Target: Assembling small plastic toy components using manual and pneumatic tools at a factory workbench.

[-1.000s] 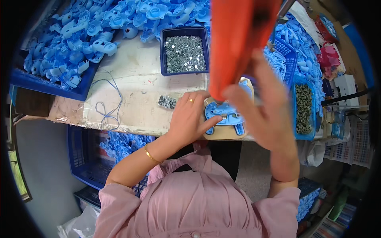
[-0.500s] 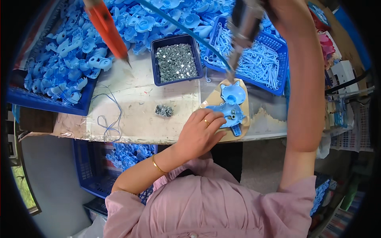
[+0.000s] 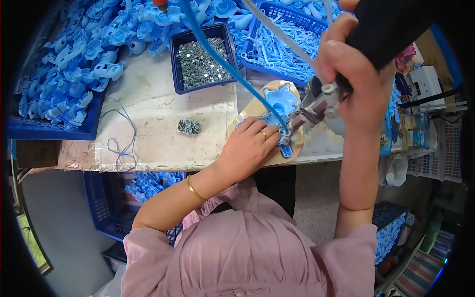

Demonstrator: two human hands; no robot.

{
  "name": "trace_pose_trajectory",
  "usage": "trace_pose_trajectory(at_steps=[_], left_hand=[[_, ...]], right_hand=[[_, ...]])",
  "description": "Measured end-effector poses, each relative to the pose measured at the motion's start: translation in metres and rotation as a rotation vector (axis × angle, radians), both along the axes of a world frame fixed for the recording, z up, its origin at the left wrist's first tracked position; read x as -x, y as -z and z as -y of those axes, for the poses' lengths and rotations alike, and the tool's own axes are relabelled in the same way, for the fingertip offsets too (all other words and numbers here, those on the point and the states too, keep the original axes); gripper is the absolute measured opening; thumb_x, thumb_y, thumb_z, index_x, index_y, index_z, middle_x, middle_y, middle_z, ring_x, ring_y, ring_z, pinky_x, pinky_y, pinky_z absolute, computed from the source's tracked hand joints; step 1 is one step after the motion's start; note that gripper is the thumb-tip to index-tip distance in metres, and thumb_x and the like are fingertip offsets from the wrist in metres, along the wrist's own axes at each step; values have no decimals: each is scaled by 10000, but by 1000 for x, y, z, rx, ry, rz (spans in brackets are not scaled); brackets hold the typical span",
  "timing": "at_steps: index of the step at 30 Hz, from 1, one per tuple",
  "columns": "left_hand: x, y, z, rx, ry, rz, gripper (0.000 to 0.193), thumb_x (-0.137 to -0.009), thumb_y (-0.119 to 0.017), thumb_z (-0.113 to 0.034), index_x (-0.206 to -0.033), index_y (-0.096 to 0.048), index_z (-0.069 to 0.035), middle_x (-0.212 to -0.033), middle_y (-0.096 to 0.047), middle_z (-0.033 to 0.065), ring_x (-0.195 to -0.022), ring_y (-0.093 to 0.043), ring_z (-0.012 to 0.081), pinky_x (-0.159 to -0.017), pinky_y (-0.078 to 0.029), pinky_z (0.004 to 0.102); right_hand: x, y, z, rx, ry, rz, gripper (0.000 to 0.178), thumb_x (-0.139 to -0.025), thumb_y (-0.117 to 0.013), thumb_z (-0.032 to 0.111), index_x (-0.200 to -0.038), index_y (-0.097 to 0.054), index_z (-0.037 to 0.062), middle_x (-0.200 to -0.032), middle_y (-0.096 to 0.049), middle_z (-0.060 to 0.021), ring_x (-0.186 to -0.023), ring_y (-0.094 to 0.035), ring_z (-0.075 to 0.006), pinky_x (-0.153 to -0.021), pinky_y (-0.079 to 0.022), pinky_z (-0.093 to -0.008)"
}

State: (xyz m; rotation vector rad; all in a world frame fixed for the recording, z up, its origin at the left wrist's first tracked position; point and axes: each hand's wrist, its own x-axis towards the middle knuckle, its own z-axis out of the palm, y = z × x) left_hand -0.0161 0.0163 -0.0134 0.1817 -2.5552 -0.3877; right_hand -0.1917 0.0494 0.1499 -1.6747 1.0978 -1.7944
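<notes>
1. right hand (image 3: 358, 84) has come down since half a sec ago, fist clenched round the screwdriver (image 3: 321, 101), tip now on the blue part (image 3: 277, 106).
2. left hand (image 3: 250, 148) same spot, lying flat on the part, no grasp, pinning it to the pad (image 3: 257, 106) at the table (image 3: 153, 143) front edge.
3. screw tray (image 3: 200, 57) just behind; bare tabletop to the left.
4. small screw pile (image 3: 189, 126) lies there.

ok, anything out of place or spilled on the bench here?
Minor only: a small clump of screws sits loose on the bench, outside the screw tray, and a thin blue wire lies tangled near the bench's front edge. No damage shows.
</notes>
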Motion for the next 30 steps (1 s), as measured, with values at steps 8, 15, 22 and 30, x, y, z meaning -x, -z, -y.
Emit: trace_pose_trajectory(at_steps=[8,15,22,30], left_hand=[[-2,-2,-3,21,-7,63,239,-827,-710,-226,-997,-638,-74,-1011,-613,53,-995,-571,250,-971,-443,401],[-4,-12,-2,1,22,64,207,-832,-687,-170,-1009,-627,-82,-1132,-639,54,-1025,-578,254,-1001,-437,412],[-59,-103,16,-628,320,152,180,-839,-702,-118,-977,-652,-13,-1066,-696,144,-921,-645,327,-815,-505,404],[-191,-135,46,-682,-35,964,260,-816,-723,-282,-900,-727,-36,-868,-718,150,-796,-692,325,-732,-536,410]], right_hand=[[-14,10,-9,-5,366,-30,375,-836,-659,68,-1174,-533,-38,-708,-595,-47,-595,-562,-100,-584,-440,-235],[15,-75,2,-133,338,42,369,-830,-766,121,-1128,-588,-5,-751,-624,-27,-564,-578,-80,-493,-434,-220],[89,-84,13,-218,-8,-115,482,-955,-696,398,-1183,-562,-4,-968,-636,-67,-907,-639,-138,-831,-514,-296],[319,48,-40,-628,900,-778,303,-881,-693,159,-1168,-672,62,-1155,-704,-95,-983,-697,-227,-857,-548,-355]])
